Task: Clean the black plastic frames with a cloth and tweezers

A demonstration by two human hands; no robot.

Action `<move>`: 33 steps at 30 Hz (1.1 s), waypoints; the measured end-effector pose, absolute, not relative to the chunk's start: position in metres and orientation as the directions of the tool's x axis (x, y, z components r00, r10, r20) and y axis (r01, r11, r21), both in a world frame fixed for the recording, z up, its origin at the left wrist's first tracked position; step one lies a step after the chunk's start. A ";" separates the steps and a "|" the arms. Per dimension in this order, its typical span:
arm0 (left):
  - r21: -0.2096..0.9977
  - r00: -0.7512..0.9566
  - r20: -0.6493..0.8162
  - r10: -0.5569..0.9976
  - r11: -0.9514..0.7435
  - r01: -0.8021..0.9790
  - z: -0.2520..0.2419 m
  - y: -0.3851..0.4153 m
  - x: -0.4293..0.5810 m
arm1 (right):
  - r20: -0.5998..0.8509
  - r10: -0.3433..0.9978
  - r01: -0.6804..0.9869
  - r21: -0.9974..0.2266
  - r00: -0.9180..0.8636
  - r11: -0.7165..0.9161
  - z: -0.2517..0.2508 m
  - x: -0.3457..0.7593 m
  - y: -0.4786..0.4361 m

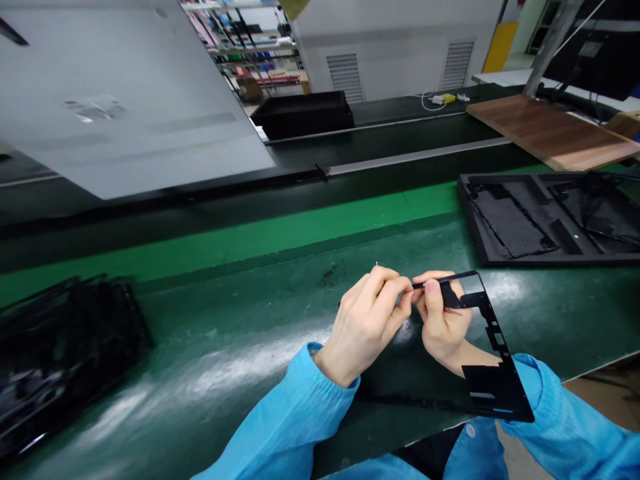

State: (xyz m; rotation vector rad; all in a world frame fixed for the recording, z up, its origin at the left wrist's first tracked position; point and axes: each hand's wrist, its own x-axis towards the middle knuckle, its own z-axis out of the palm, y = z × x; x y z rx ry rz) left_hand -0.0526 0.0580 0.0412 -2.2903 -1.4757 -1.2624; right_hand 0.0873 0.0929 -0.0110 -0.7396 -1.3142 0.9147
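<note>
A thin black rectangular frame (493, 320) with stepped cutouts along one side is held up at a tilt over the front of the bench. My right hand (445, 320) grips its upper edge, thumb on the near side and fingers behind. Part of that hand and its wrist shows through the frame's opening. My left hand (373, 317) is closed, its fingertips pinched together at the same upper edge, close beside the right fingertips. Whether a small part also sits between the left fingertips is hidden. A tiny white tip pokes up above the left knuckles.
A pile of black frames (65, 360) lies on the green bench (210, 333) at left. At right is a black foam tray (475, 233) with similar frames in it. Behind stand a white panel (150, 133), a black bin (305, 113) and a wooden board (550, 130).
</note>
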 end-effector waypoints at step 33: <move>0.204 0.259 0.715 0.649 -0.549 0.811 0.051 0.055 -0.052 | 0.553 0.833 -0.165 -0.820 0.015 0.548 -0.009 0.093 0.093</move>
